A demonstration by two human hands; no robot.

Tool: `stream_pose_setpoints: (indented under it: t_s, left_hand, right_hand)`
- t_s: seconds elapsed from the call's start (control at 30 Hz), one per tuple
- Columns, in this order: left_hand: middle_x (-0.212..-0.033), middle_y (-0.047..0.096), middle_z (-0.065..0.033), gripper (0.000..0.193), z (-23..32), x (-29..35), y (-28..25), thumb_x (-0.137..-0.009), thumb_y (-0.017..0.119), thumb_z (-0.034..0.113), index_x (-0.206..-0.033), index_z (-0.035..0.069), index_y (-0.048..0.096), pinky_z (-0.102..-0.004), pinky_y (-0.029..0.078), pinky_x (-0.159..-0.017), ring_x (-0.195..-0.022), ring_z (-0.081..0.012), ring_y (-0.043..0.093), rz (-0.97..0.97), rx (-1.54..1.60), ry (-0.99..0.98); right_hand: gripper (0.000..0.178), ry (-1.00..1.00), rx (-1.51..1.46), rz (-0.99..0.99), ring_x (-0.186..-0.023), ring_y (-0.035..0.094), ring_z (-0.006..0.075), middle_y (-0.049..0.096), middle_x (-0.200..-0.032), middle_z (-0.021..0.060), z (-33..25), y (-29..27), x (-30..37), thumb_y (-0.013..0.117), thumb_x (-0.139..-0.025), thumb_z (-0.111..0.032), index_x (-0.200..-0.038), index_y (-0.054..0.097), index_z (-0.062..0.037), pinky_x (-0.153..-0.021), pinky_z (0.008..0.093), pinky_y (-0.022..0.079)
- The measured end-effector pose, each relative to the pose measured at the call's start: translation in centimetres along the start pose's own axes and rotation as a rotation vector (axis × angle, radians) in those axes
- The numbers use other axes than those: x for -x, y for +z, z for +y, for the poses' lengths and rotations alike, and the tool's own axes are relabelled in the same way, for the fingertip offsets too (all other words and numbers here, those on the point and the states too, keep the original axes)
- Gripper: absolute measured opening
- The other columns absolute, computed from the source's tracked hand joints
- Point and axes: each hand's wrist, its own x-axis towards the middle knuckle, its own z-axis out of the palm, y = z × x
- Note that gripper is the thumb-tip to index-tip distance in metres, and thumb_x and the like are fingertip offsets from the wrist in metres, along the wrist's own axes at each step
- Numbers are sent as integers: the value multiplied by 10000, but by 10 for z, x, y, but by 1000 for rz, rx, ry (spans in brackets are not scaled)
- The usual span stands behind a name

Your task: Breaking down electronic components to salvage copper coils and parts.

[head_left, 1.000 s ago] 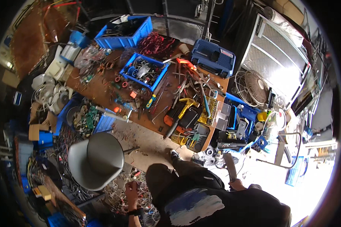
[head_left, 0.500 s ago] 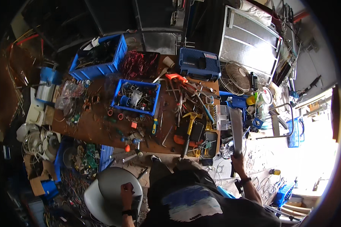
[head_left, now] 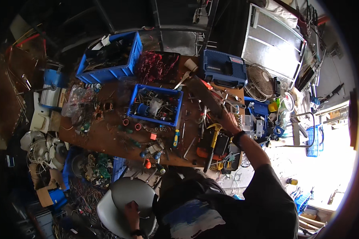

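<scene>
My right hand [head_left: 228, 122] is closed round the lower end of a long, flat, broad blade [head_left: 204, 95], dull brown-grey, like a machete. It reaches over the right part of the workbench [head_left: 95, 137], the blade pointing up and left above the tools. Just below that hand lies a hammer with a yellow head and a yellow and black handle [head_left: 214, 144]. An orange-red tool [head_left: 206, 84] shows partly behind the blade. My left hand [head_left: 131, 213] hangs low over the grey chair [head_left: 121, 191], fingers curled; what they hold, if anything, is hidden.
A blue crate of parts [head_left: 175, 119] sits mid-bench, a larger blue crate [head_left: 107, 73] behind it. A blue tool case [head_left: 223, 67] stands at the back, with a fan [head_left: 260, 81] to its right. Several screwdrivers lie near the front edge, including a yellow-green one [head_left: 176, 137].
My right hand has swung the blade from upright beside the bench's right edge to over the bench, tilting it left. My left hand stays curled over the chair. The view has shifted slightly.
</scene>
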Motion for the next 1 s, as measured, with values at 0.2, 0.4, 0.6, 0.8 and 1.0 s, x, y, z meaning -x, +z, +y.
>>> stream_pose_setpoints:
  t_s: [0.2, 0.4, 0.6, 0.8, 1.0]
  left_hand:
    - [-1000, 604, -83, 447, -24, 44, 7, -1019, 602, 413, -1237, 29, 531, -390, 585, -741, -857, -173, 599, 148, 226, -16]
    - [-966, 574, -79, 265, -53, 44, 24, -946, 687, 223, -1199, 149, 651, -326, 563, -623, -770, -169, 559, 55, 538, 165]
    - [-860, 601, -20, 323, 29, 11, 21, -1019, 619, 384, -996, 67, 562, -291, 488, -563, -706, -121, 571, 139, 131, 21]
    - [-858, 634, -17, 223, 93, -66, -10, -1020, 646, 254, -1068, 45, 584, -258, 477, -649, -728, -93, 577, 96, 52, 297]
    - [-924, 682, -64, 312, 164, -149, -29, -1002, 673, 246, -1172, 5, 571, -302, 508, -805, -867, -163, 639, 59, -153, 586]
  right_hand:
    - [583, -58, 102, -38, -844, 697, 447, 713, -895, 261, 5, 13, -33, 687, -898, -509, -1123, 540, 8, -740, 546, 551]
    - [500, -131, 217, -142, -967, 677, 411, 688, -976, 245, 12, 19, -43, 702, -887, -386, -1139, 513, 2, -808, 507, 542]
    - [629, -248, 156, 55, -1068, 563, 401, 600, -1125, 233, 26, 50, -39, 703, -857, -456, -1194, 537, 48, -932, 479, 478]
    - [797, -149, 231, 129, -1118, 535, 416, 544, -1233, 241, 7, 33, -29, 759, -829, -482, -1396, 476, 1, -946, 510, 450]
    - [554, -212, 145, 465, -1149, 532, 428, 544, -1246, 228, -29, 21, 22, 790, -857, -268, -1284, 554, -7, -982, 513, 440]
